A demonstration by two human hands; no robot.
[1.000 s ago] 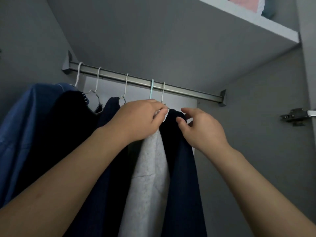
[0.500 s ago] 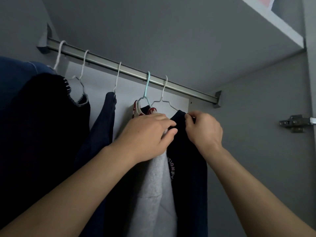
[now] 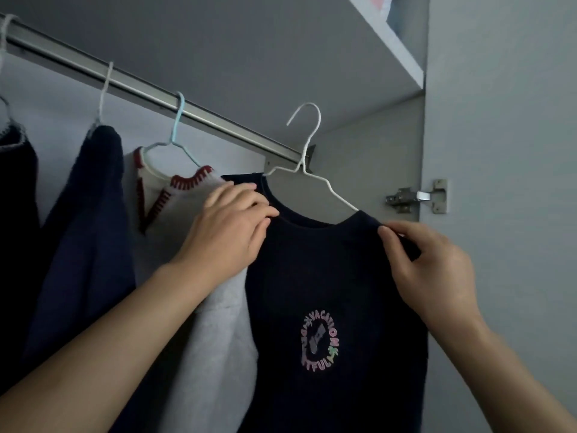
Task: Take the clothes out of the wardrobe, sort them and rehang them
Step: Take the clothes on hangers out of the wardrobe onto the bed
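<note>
We've got the navy t-shirt [image 3: 331, 276] on its white wire hanger [image 3: 307, 164], hook off the rail [image 3: 156, 92] and hanging free in the air just right of the rail's end bracket [image 3: 309, 157]. Left hand [image 3: 228, 232] grasps the shirt at the left side of the neckline, fingers curled over the collar edge; the hanger's left arm runs into the fabric just above those fingers. Right hand [image 3: 431, 270] pinches the right shoulder seam between thumb and fingertips, where the hanger's right arm disappears under the cloth. So the shirt spans between both grips, front facing us, round printed logo [image 3: 320, 343] low center, body hanging down out of frame. Hook tip sits above and between the two hands, clear of the rail, under the shelf [image 3: 390, 48]. To the right: wardrobe side panel [image 3: 499, 182] with a metal hinge [image 3: 416, 196] near the right shoulder; the gap between them is narrow. To the left: a grey knit with red-trimmed V-neck [image 3: 187, 245] on a light blue hanger [image 3: 175, 132], touching our left wrist and partly behind it. Further left a dark blue garment [image 3: 90, 214] on a white hanger [image 3: 104, 92], then another dark piece [image 3: 15, 198] at the frame edge. All three remain hooked on the rail. Open room is toward us, in front of the rail.
</note>
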